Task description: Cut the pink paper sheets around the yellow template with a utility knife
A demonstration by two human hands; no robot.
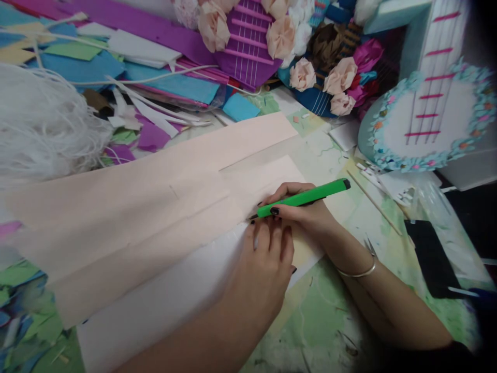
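My right hand (298,204), with a bangle at the wrist, grips a slim green pen-shaped tool (306,198). It has a black rear end and a dark pointed tip; whether it is a pen or a craft knife I cannot tell. Its tip touches the pale pink paper (135,207) close to the upper edge of a white sheet or board (166,305). Across that edge my left hand (264,259) lies pressed down, fingers laid out together beside the tip. The pink paper has cut-out steps and a short dark line on it.
Tangled white string (46,119) and coloured paper scraps (85,72) cover the left. Flower-trimmed paper instruments (427,114) stand behind and at the right. A black phone (430,259), a thin stick (375,202) and partly hidden scissors (370,246) lie to the right.
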